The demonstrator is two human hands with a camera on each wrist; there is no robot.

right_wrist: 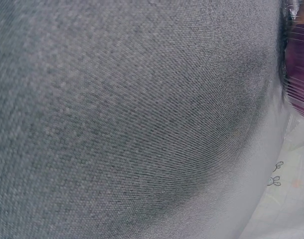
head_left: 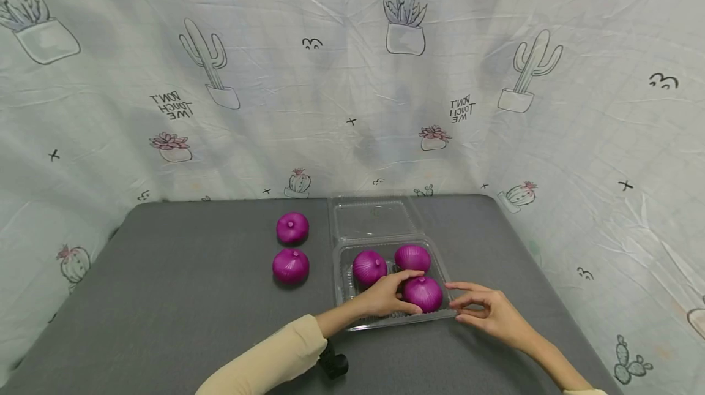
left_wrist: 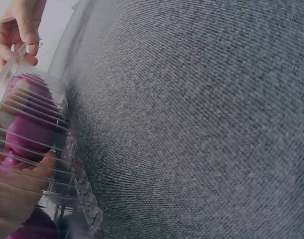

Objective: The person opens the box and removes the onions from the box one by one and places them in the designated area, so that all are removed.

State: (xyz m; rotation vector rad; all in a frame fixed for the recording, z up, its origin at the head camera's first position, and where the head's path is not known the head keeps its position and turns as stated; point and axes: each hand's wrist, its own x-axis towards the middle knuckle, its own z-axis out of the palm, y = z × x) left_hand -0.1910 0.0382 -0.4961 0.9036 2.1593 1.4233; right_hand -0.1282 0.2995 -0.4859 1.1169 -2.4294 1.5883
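A clear plastic clamshell container [head_left: 380,323] lies open with three purple onions inside. My left hand [head_left: 382,298] reaches over its front wall and grips the front-right onion [head_left: 424,294], fingers behind it and thumb in front. Beside that hand sit the left onion [head_left: 369,267] and the back-right onion [head_left: 412,258]. My right hand [head_left: 496,315] holds the container's right rim near the front corner. The left wrist view shows the gripped onion [left_wrist: 32,132] through the ribbed wall, with my right hand's fingers [left_wrist: 27,30] pinching the rim.
Two more purple onions, one far [head_left: 292,228] and one near [head_left: 290,266], rest on the grey table [head_left: 193,285] left of the container. The open lid [head_left: 374,218] lies toward the back. A printed curtain [head_left: 352,76] surrounds the table. A black object [head_left: 333,363] shows below my left sleeve.
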